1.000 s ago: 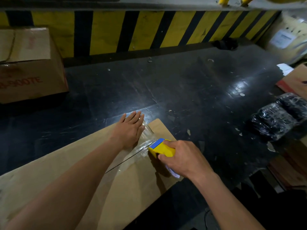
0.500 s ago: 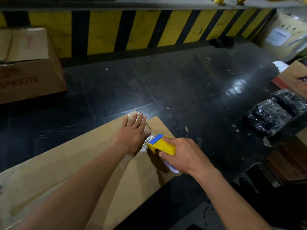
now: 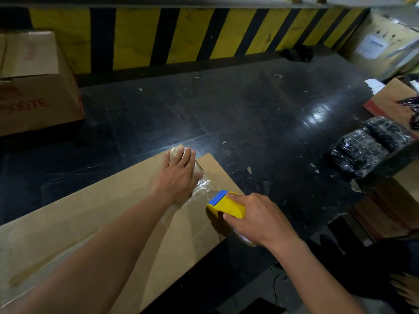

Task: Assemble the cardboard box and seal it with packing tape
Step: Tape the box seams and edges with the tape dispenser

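The brown cardboard box (image 3: 68,234) lay flat on the black desk (image 3: 249,121), glossy packing tape (image 3: 204,189) wrinkled along its seam, left hand (image 3: 179,175) pressing it with straight fingers (image 3: 181,155), right hand (image 3: 258,218) clamped round the yellow-blue tape dispenser (image 3: 226,206).

Taped cardboard box (image 3: 95,223), lying flat

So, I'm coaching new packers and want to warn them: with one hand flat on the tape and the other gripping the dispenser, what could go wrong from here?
1. The clear tape between the left hand and the tape dispenser looks crinkled; it may bond wrinkled and seal the cardboard box weakly.
2. The dispenser's front end sits close to the left thumb; if the right hand jerks to cut, it could catch skin.
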